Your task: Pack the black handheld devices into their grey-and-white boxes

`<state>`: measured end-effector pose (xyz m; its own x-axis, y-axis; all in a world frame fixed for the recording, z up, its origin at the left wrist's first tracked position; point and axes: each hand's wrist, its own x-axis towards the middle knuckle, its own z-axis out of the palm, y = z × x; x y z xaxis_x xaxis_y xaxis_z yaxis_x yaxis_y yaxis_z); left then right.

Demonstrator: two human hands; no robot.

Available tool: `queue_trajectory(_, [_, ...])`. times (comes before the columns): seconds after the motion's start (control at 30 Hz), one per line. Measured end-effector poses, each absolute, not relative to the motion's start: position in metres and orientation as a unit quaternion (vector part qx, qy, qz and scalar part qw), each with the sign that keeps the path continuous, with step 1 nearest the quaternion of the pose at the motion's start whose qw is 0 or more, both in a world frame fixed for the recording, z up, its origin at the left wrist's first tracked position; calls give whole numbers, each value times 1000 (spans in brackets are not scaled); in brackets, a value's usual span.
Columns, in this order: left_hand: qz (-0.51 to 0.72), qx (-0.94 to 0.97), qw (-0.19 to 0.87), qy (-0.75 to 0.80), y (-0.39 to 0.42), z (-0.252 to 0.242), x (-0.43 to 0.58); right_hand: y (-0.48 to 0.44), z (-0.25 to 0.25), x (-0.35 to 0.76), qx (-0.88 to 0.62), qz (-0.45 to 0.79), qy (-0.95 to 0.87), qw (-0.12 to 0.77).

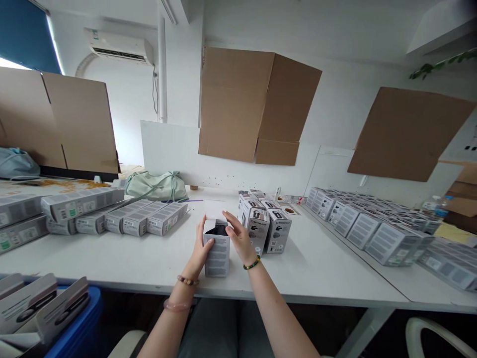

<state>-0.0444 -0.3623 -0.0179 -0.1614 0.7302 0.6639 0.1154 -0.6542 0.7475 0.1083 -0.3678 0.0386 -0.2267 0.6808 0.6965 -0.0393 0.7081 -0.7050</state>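
Left hand (200,246): wrapped round the left side of the box, thumb on the near face, fingers gripping it.
Right hand (239,239): fingers spread and not clenched, thumb at the top right edge; whether it presses there is hard to tell.
Box (217,261): upright between both hands, near the front edge of the bench, top open.
Flap (210,223): white, standing up at the back left of the opening.
Inside: something dark, too shadowed to name.
Step in hand: seemingly work at the open top, one hand steadying, the other tending the rim.
Next move: would call for a firm left hold and the right fingers kept clear of the flap's fold.
Right of the hands: a cluster of standing boxes (278,232), just beside.
Left: flat boxes (167,219) lying on the bench (320,281), a green bag (156,186) behind them.
Low left: blue bin (87,318) holding open cartons (61,306).
Far right: long rows of boxes (387,243).
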Motion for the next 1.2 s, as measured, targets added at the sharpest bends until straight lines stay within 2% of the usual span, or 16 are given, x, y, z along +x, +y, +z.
queue_trajectory(0.2, [663, 629, 206, 349, -367, -15, -42, -367, 25, 94, -233, 247, -674, 657])
queue_trajectory(0.4, [609, 672, 236, 349, -357, -3, -50, -360, 14, 93, -236, 206, -646, 697])
queue_trajectory(0.87, [601, 659, 219, 395, -376, 18, -36, -361, 13, 98, -235, 209, -631, 709])
queue_trajectory(1.2, [625, 644, 221, 382, -374, 19, -37, -367, 18, 98, -241, 210, -668, 672])
